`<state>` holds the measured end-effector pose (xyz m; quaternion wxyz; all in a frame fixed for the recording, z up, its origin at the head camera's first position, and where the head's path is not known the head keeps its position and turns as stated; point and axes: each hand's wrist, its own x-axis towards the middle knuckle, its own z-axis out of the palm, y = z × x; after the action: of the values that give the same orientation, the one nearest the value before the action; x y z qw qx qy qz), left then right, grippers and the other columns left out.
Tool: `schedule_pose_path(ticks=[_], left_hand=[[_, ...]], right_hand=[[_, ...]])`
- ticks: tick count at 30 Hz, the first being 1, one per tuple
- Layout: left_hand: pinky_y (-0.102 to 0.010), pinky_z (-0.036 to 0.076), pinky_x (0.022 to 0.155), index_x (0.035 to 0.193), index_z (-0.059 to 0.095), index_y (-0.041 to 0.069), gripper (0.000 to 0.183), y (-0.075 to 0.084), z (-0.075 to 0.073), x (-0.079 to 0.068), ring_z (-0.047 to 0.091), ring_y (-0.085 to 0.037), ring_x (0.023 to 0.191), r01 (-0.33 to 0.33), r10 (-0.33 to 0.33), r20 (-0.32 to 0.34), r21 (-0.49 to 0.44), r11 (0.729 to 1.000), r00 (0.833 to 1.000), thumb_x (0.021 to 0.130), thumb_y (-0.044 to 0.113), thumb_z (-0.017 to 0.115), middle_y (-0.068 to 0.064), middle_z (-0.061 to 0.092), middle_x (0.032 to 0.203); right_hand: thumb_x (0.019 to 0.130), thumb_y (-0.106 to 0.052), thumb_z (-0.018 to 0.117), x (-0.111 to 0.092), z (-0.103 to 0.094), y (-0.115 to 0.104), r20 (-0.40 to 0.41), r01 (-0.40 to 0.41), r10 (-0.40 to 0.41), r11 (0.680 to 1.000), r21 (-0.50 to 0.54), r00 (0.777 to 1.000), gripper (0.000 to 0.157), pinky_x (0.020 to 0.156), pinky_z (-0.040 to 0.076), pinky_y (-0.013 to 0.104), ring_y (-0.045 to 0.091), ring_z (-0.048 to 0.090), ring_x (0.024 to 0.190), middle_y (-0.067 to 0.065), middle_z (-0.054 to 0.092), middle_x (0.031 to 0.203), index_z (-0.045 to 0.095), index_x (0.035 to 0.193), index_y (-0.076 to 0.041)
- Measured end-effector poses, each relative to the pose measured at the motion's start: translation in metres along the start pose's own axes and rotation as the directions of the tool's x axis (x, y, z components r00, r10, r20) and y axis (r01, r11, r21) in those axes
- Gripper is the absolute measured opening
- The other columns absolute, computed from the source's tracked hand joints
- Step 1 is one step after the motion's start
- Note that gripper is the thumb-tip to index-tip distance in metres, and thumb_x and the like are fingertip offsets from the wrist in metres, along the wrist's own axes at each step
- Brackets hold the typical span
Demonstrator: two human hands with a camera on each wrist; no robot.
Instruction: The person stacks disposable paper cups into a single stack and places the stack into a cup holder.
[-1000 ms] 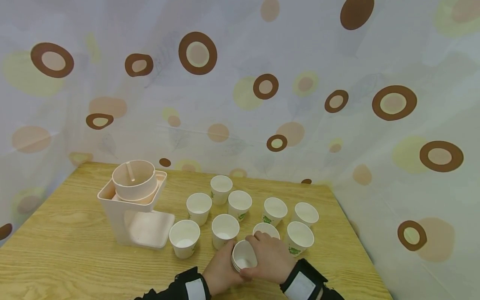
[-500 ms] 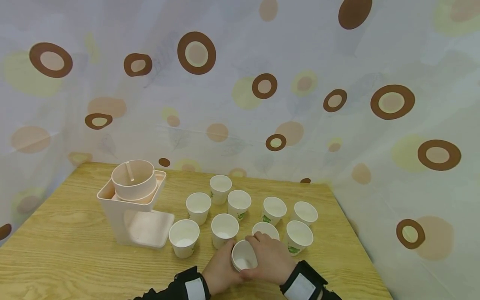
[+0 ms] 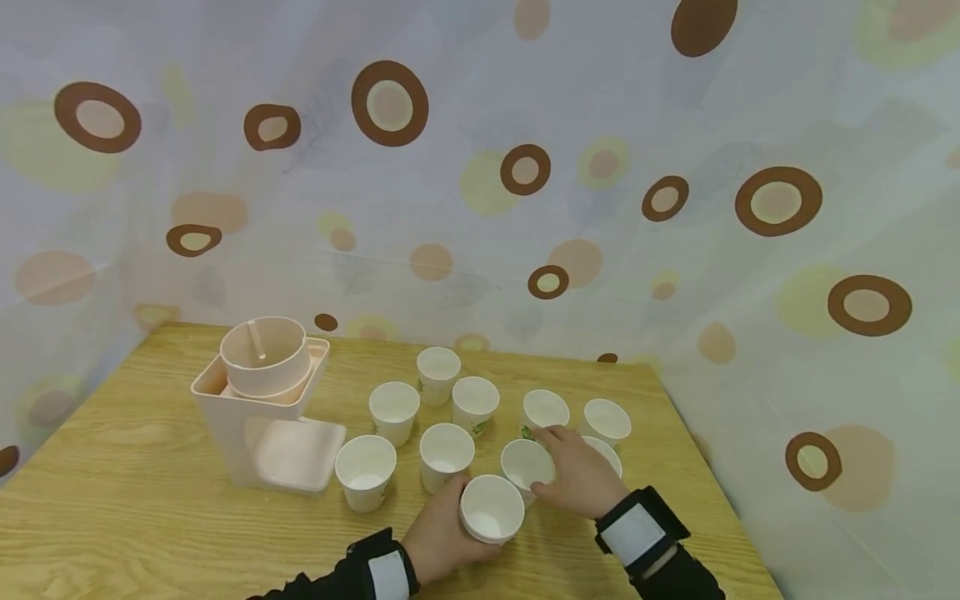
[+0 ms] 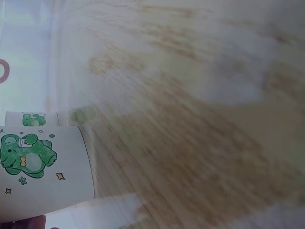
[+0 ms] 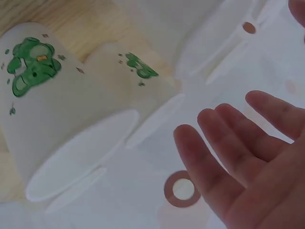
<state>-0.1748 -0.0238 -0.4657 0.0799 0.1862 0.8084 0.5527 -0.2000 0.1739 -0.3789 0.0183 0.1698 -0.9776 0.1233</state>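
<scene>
My left hand [image 3: 444,533] grips a small stack of white paper cups [image 3: 492,510] near the table's front, mouths up, with more than one rim showing. In the left wrist view a paper cup [image 4: 45,176] with a green bear print shows at the left edge, a bit of finger below it. My right hand [image 3: 577,473] is spread at a single paper cup [image 3: 525,463] just behind the stack, thumb and fingers at its right side. Contact there cannot be made out. In the right wrist view its fingers [image 5: 224,157] are extended and apart. The hand partly covers another paper cup [image 3: 604,454].
Several upright paper cups [image 3: 447,454] stand behind and left of my hands on the wooden table [image 3: 187,542]. At the left is a pale pink plastic stand [image 3: 240,442] with a round cup-shaped container [image 3: 266,358] on top. A patterned sheet [image 3: 450,200] hangs behind and to the right.
My right hand has let go of the stack and moved right and away from me to the cup behind it. My left hand still holds the stack, which now sits more upright.
</scene>
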Motion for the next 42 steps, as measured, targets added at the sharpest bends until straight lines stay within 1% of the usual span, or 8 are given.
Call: schedule_pose_path(ticks=[5, 10, 16, 20, 24, 30, 35, 42], left_hand=[[-0.048, 0.049, 0.089, 0.117, 0.047, -0.001, 0.071, 0.000, 0.003, 0.003, 0.058, -0.026, 0.101, -0.012, 0.012, 0.013, -0.007, 1.000, 1.000, 0.062, 0.027, 0.083, -0.016, 0.060, 0.114], [-0.050, 0.049, 0.088, 0.119, 0.045, -0.001, 0.073, -0.003, 0.002, 0.002, 0.058, -0.027, 0.102, -0.005, 0.005, 0.006, -0.009, 1.000, 1.000, 0.062, 0.027, 0.083, -0.016, 0.060, 0.115], [-0.049, 0.049, 0.088, 0.117, 0.046, -0.001, 0.072, -0.005, 0.001, -0.001, 0.059, -0.028, 0.101, -0.040, 0.040, -0.003, 0.011, 0.999, 0.999, 0.062, 0.028, 0.082, -0.016, 0.060, 0.114], [-0.049, 0.049, 0.088, 0.116, 0.046, -0.001, 0.072, -0.005, -0.001, -0.003, 0.059, -0.028, 0.101, -0.032, 0.032, -0.003, 0.011, 0.999, 0.999, 0.061, 0.028, 0.083, -0.016, 0.060, 0.113], [-0.048, 0.049, 0.088, 0.117, 0.046, 0.000, 0.072, -0.004, -0.001, -0.002, 0.059, -0.026, 0.101, -0.014, 0.014, -0.002, 0.000, 1.000, 1.000, 0.062, 0.027, 0.083, -0.015, 0.060, 0.113], [-0.047, 0.049, 0.089, 0.119, 0.047, 0.002, 0.071, -0.002, -0.001, 0.002, 0.059, -0.024, 0.101, -0.015, 0.015, -0.009, 0.019, 1.000, 1.000, 0.062, 0.028, 0.083, -0.013, 0.061, 0.114], [-0.048, 0.049, 0.089, 0.117, 0.047, 0.000, 0.071, 0.000, -0.001, 0.001, 0.058, -0.025, 0.101, -0.005, 0.005, -0.014, 0.001, 1.000, 1.000, 0.061, 0.026, 0.083, -0.015, 0.061, 0.113], [-0.050, 0.049, 0.089, 0.117, 0.047, -0.001, 0.072, 0.003, -0.001, 0.002, 0.058, -0.027, 0.102, 0.007, -0.007, -0.008, -0.005, 1.000, 1.000, 0.061, 0.025, 0.083, -0.017, 0.060, 0.114]], right_hand=[[0.062, -0.034, 0.080, 0.006, 0.015, 0.010, 0.054, -0.027, 0.028, 1.000, -0.015, 0.998, 0.075, 0.083, 0.054, 0.050, 0.035, 0.056, 0.109, 0.021, 0.058, 0.124, 0.057, 0.126, -0.001], [0.063, -0.040, 0.079, 0.010, 0.025, 0.010, 0.078, -0.037, 0.037, 0.999, -0.007, 0.996, 0.079, 0.083, 0.054, 0.052, 0.036, 0.055, 0.110, 0.023, 0.056, 0.126, 0.056, 0.127, 0.000], [0.062, -0.035, 0.080, 0.011, 0.031, 0.007, 0.050, -0.027, 0.028, 0.999, -0.023, 0.998, 0.079, 0.082, 0.055, 0.051, 0.037, 0.057, 0.106, 0.025, 0.057, 0.125, 0.056, 0.126, 0.005], [0.063, -0.033, 0.079, 0.011, 0.034, 0.007, 0.052, -0.025, 0.026, 1.000, -0.010, 0.998, 0.078, 0.082, 0.055, 0.050, 0.035, 0.057, 0.107, 0.025, 0.055, 0.126, 0.055, 0.126, 0.005], [0.064, -0.033, 0.078, 0.010, 0.031, 0.007, 0.044, -0.025, 0.026, 0.999, -0.022, 0.999, 0.074, 0.081, 0.056, 0.049, 0.034, 0.058, 0.106, 0.024, 0.056, 0.124, 0.057, 0.125, 0.004], [0.062, -0.034, 0.078, 0.006, 0.019, 0.005, 0.013, -0.030, 0.031, 0.999, -0.046, 0.999, 0.071, 0.078, 0.056, 0.048, 0.033, 0.060, 0.100, 0.022, 0.059, 0.118, 0.060, 0.121, 0.002], [0.062, -0.031, 0.079, 0.003, 0.012, 0.003, -0.004, -0.013, 0.013, 0.999, -0.030, 1.000, 0.071, 0.079, 0.055, 0.047, 0.031, 0.060, 0.098, 0.021, 0.059, 0.115, 0.059, 0.121, 0.003], [0.065, -0.027, 0.076, -0.001, -0.002, 0.000, 0.004, -0.048, 0.048, 0.999, 0.021, 0.999, 0.072, 0.075, 0.055, 0.043, 0.026, 0.058, 0.089, 0.022, 0.056, 0.116, 0.054, 0.126, 0.004]])
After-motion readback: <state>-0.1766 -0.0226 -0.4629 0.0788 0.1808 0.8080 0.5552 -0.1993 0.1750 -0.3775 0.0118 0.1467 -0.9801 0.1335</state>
